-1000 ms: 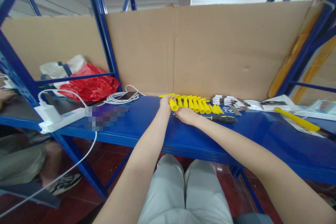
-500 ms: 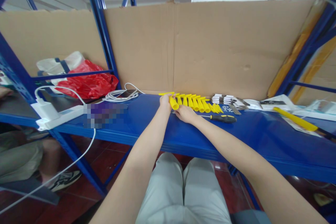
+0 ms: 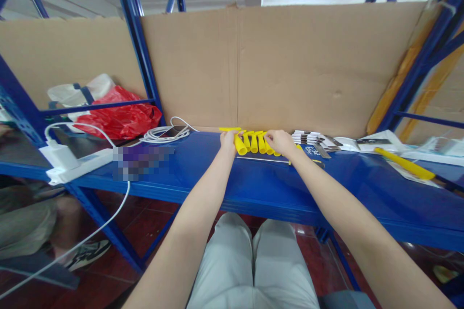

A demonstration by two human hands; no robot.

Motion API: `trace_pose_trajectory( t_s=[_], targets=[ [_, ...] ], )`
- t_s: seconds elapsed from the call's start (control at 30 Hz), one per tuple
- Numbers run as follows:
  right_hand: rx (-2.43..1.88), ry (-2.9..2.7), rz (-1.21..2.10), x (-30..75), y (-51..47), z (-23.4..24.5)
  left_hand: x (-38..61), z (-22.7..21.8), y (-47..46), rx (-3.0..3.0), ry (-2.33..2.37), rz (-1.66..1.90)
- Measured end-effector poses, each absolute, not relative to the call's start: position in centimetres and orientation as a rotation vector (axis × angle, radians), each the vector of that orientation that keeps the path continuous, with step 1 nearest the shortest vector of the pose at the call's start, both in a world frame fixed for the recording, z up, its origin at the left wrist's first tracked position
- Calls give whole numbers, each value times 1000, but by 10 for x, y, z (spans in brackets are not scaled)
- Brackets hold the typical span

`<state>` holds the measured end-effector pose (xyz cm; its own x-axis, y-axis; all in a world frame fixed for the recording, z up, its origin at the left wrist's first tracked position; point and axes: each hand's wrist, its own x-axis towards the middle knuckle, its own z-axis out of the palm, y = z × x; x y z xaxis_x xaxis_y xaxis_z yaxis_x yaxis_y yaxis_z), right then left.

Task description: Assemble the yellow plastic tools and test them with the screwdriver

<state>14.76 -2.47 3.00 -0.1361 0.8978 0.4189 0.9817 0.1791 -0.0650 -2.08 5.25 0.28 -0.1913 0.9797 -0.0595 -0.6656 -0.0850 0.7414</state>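
On the blue shelf, my left hand (image 3: pixel 228 141) is closed around a yellow hollow plastic tube (image 3: pixel 239 147) with a flat crosspiece at its far end; the tube's round opening faces me. To its right stretches a row of several similar yellow tubes (image 3: pixel 254 144). Over the row's right part is my right hand (image 3: pixel 281 142), fingers bent and pinched together; whatever is between the fingertips is too small to make out. A screwdriver (image 3: pixel 261 159) lies in front of the row, its handle mostly hidden by my right wrist.
Right of the row are small silvery parts (image 3: pixel 311 151), a metal strip (image 3: pixel 322 150) and a stack of white-and-brown pieces (image 3: pixel 306 137). Farther right lies a long yellow-handled tool (image 3: pixel 404 163). A white power strip (image 3: pixel 81 166), coiled cable (image 3: pixel 159 134) and red bag (image 3: pixel 121 113) occupy the left. Cardboard (image 3: pixel 290 67) stands behind.
My right hand has moved right and slightly back, from beside the held tube to over the row, now covering the screwdriver's handle. My left hand still holds the yellow tube in place.
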Motion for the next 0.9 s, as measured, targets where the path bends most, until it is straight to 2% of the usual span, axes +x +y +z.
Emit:
trace_pose_trajectory(
  t_s=[0.17,0.37,0.73,0.9],
  targets=[
    [-1904,-1763,-314,224,-19,49,-7,8,30,673,891,1625],
    [-2062,-1585,-302,295,-26,21,22,7,13,886,969,1539],
    [-2308,-1684,-203,303,-39,8,113,40,-8,1158,769,979],
    [-2359,-1694,-265,301,-40,5,152,34,-7,1049,820,824]
  ],
)
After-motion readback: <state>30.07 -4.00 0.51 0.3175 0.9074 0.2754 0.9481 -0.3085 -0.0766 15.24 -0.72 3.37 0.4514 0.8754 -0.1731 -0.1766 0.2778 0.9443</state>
